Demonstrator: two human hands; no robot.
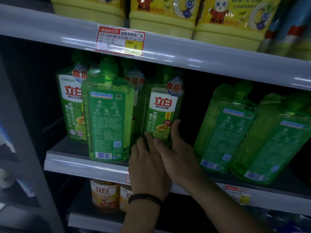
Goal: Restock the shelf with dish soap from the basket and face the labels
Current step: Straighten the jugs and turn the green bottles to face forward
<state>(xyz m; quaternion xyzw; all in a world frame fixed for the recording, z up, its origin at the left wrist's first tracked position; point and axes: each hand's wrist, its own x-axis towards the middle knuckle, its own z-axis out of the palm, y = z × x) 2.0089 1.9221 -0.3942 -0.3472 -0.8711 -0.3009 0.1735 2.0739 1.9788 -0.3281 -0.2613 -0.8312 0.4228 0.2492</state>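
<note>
Head view: on the middle shelf [84, 163], the step in hand looks like facing labels. At the left a reversed bottle [107, 121] stands at the shelf lip, barcode side out. Beside it the left hand [148, 167] lays fairly straight fingers against the lower left edge of the fronted bottle [162, 106], whose red-and-white label faces out. The right hand [178, 153] grasps that bottle, thumb across its lower front, fingers curled round its right side. Further right, two leaning bottles [223, 132] show their backs. The next move is likely to settle this bottle upright, let go, then turn the reversed ones. The basket is out of view.
</note>
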